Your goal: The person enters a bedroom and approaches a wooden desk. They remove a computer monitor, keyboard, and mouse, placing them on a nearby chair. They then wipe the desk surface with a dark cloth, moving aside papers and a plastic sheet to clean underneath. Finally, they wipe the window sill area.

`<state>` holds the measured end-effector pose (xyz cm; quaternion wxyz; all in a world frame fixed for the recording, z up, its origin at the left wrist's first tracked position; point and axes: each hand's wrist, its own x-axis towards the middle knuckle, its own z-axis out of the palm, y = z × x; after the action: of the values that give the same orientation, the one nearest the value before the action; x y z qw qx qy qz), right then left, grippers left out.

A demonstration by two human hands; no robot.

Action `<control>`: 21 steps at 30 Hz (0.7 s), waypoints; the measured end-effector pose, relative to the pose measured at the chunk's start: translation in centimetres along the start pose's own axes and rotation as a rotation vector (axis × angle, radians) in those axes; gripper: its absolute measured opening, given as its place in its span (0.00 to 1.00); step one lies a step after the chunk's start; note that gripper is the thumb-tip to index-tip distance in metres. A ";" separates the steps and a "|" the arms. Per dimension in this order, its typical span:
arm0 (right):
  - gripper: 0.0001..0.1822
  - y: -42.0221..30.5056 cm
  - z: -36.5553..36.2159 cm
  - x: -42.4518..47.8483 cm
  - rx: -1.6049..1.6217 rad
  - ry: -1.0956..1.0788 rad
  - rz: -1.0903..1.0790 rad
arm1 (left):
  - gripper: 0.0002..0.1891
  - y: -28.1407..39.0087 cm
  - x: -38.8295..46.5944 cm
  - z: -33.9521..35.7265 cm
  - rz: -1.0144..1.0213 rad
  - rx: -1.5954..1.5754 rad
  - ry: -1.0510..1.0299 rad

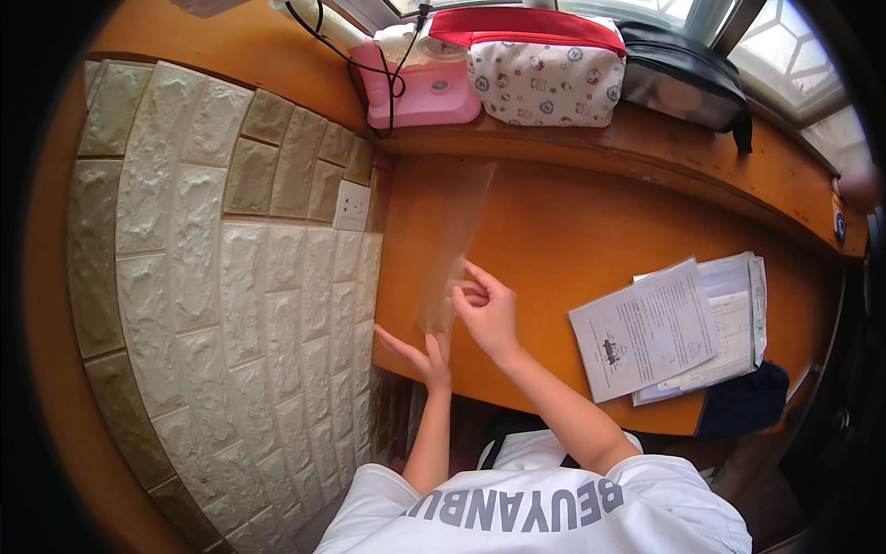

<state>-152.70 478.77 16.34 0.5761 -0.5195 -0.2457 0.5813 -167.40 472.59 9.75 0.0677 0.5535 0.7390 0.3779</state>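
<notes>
A clear plastic sheet (450, 256) rises in a narrow strip over the left part of the wooden desk (533, 228). The thumb and fingers of my right hand (490, 311) pinch its right edge. By the sheet's lower end, my left hand (430, 365) has its fingers apart, with the thumb up close to the plastic. Whether that thumb touches the sheet I cannot tell. The fingertips of my left hand point towards the brick-pattern wall (277, 332).
Printed papers (644, 329) lie over plastic folders (754, 305) at right, beside a dark blue cloth item (744, 401). Along the back ledge stand a pink device (426, 97) with a black cord, a patterned pouch (547, 83) and a black bag (682, 83). A wall socket (351, 206) sits left.
</notes>
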 end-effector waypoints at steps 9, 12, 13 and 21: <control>0.32 -3.4 0.6 -0.2 -0.013 -0.171 0.039 | 0.31 3.3 1.1 -3.4 0.273 -0.253 -0.250; 0.36 -1.9 0.8 0.2 -0.113 -0.221 -0.110 | 0.21 4.1 2.2 -3.1 -0.226 -0.467 -0.147; 0.37 -0.6 0.8 0.4 -0.175 -0.217 -0.200 | 0.18 4.3 3.0 -2.7 -0.432 -0.617 -0.102; 0.17 6.7 -1.9 5.1 0.243 -0.221 0.478 | 0.20 -3.7 7.7 0.3 -0.834 -1.052 -0.321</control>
<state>-152.74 481.45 8.10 0.4507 -0.4233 -0.1060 0.7788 -172.99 479.03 9.63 0.5755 0.1658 0.5893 0.5422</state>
